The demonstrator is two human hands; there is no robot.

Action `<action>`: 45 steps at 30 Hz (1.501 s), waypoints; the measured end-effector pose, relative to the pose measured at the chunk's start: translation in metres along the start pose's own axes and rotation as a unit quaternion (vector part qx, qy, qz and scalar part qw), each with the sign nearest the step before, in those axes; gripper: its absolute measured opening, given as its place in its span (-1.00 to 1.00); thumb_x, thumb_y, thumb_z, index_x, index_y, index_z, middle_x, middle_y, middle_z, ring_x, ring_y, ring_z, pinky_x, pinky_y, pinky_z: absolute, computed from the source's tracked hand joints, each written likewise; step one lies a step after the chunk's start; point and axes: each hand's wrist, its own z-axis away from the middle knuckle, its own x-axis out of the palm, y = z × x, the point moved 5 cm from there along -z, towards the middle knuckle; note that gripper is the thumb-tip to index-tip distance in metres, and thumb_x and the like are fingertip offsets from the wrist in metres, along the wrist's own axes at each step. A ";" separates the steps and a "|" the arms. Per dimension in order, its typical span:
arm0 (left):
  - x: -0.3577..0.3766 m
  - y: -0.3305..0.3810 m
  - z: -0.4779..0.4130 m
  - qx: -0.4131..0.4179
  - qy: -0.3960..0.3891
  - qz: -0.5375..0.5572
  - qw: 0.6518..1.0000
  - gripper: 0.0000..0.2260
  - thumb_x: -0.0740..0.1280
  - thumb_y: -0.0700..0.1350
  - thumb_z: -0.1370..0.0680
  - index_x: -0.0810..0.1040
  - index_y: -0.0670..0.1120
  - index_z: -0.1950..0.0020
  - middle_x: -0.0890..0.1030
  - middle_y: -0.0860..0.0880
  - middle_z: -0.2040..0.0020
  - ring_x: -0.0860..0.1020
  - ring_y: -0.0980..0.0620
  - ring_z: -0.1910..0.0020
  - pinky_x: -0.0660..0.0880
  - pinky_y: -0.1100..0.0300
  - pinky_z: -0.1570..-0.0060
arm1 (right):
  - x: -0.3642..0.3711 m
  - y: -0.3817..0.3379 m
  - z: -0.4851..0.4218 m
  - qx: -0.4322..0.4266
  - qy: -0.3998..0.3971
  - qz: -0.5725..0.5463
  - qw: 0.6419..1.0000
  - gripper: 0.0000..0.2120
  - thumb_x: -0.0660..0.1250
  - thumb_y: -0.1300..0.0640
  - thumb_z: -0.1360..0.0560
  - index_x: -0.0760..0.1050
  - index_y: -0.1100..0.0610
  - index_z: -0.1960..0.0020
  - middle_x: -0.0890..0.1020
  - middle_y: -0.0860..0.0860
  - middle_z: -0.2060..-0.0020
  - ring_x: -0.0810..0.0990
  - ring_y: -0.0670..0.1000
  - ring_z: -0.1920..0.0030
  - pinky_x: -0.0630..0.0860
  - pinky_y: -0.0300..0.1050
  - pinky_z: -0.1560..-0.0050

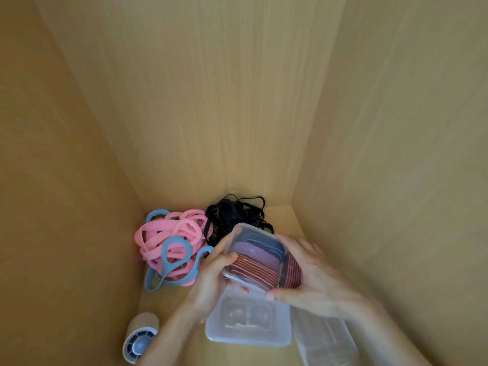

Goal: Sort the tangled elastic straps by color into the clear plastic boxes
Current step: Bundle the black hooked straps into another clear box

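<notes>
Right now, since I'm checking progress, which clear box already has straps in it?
The tilted box gripped between left hand and right hand, packed with striped straps; the lower box and right box look empty.

Soft, even, warm light with faint shadows; wide-angle bending (strongest at edges), slight overall blur.

One wide-angle head view looks forward and down, close above; it faces a wooden wall (224,101).
</notes>
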 end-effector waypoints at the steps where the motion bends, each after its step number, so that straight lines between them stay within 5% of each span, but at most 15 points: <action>1: 0.001 -0.001 -0.002 -0.002 -0.002 0.002 1.000 -0.36 0.34 0.02 -0.38 0.42 0.06 -0.50 0.60 -0.10 -0.31 0.63 -0.18 -0.03 0.56 -0.01 0.27 | -0.001 0.001 -0.001 0.006 -0.001 0.008 1.000 0.16 0.38 -0.56 -0.15 -0.06 -0.24 -0.59 0.11 -0.41 -0.43 0.11 -0.24 -0.45 0.23 -0.17 -0.43; 14: 0.010 -0.007 -0.027 -0.020 -0.044 0.041 0.998 -0.52 0.30 0.00 -0.46 0.54 0.12 -0.39 0.64 -0.17 -0.23 0.65 -0.17 0.07 0.58 0.03 0.28 | -0.009 0.014 -0.008 0.057 0.017 0.015 0.998 0.17 0.38 -0.58 -0.08 -0.04 -0.29 -0.55 0.22 -0.31 -0.36 0.18 -0.12 -0.38 0.30 -0.11 -0.39; 21: 0.019 -0.007 -0.056 -0.071 -0.040 0.046 0.996 -0.56 0.30 0.07 -0.46 0.60 0.05 -0.33 0.67 -0.19 -0.09 0.65 -0.14 0.15 0.57 0.08 0.35 | -0.018 0.021 -0.009 0.092 0.019 0.024 0.995 0.31 0.31 -0.63 -0.08 -0.18 -0.13 -0.62 0.11 -0.24 -0.48 0.06 -0.13 -0.46 0.21 -0.11 -0.44; 25: 0.020 -0.017 -0.068 -0.124 -0.001 0.023 0.992 -0.56 0.23 0.08 -0.58 0.61 -0.24 -0.22 0.64 -0.22 0.08 0.63 -0.10 0.19 0.56 0.07 0.32 | -0.017 0.021 -0.002 0.083 0.062 0.054 0.993 0.14 0.34 -0.48 -0.19 -0.24 -0.32 -0.56 0.10 -0.22 -0.47 0.17 -0.04 -0.43 0.24 -0.08 -0.43; 28: 0.024 -0.023 -0.073 -0.142 0.022 0.012 0.990 -0.60 0.20 0.11 -0.62 0.64 -0.19 -0.10 0.65 -0.14 0.16 0.63 -0.01 0.27 0.55 0.11 0.31 | -0.011 0.019 0.002 0.102 0.097 0.082 0.987 0.01 0.28 -0.41 -0.22 -0.11 -0.32 -0.56 0.16 -0.16 -0.43 0.24 0.01 -0.38 0.27 -0.06 -0.42; 32: 0.023 -0.024 -0.080 -0.161 0.033 0.065 0.984 -0.56 0.23 0.25 -0.60 0.66 -0.06 -0.19 0.72 -0.15 -0.06 0.70 -0.15 -0.03 0.62 0.02 0.04 | -0.014 0.024 0.004 0.159 0.150 0.019 0.976 0.01 0.31 -0.34 -0.17 0.03 -0.26 -0.56 0.24 -0.14 -0.32 0.27 -0.01 -0.37 0.36 -0.06 -0.37; 35: 0.020 -0.020 -0.085 -0.163 0.039 0.147 0.975 -0.59 0.20 0.13 -0.66 0.57 -0.14 -0.29 0.66 -0.24 -0.18 0.65 -0.26 -0.15 0.58 -0.10 -0.14 | -0.021 0.023 0.002 0.198 0.216 0.030 0.956 -0.02 0.33 -0.31 -0.17 0.13 -0.13 -0.54 0.29 -0.06 -0.35 0.32 0.06 -0.34 0.36 0.01 -0.36; 41: -0.001 -0.020 -0.088 -0.105 0.138 -0.096 0.980 -0.80 0.22 -0.23 -0.64 0.63 -0.09 -0.10 0.69 -0.16 -0.07 0.68 -0.05 0.03 0.61 0.12 0.06 | -0.015 0.016 -0.020 0.253 0.319 0.158 0.900 -0.11 0.41 -0.30 -0.16 0.32 0.01 -0.42 0.38 0.09 -0.31 0.41 0.21 -0.20 0.44 0.17 -0.13; 45: 0.002 -0.014 -0.091 0.020 0.125 -0.354 0.927 -0.79 0.28 -0.27 -0.58 0.64 -0.01 -0.03 0.63 0.06 -0.05 0.58 0.11 -0.08 0.46 0.31 -0.10 | -0.010 0.024 -0.048 0.274 0.334 0.190 0.882 -0.09 0.48 -0.23 -0.09 0.37 0.07 -0.36 0.39 0.17 -0.32 0.40 0.25 -0.19 0.42 0.20 -0.08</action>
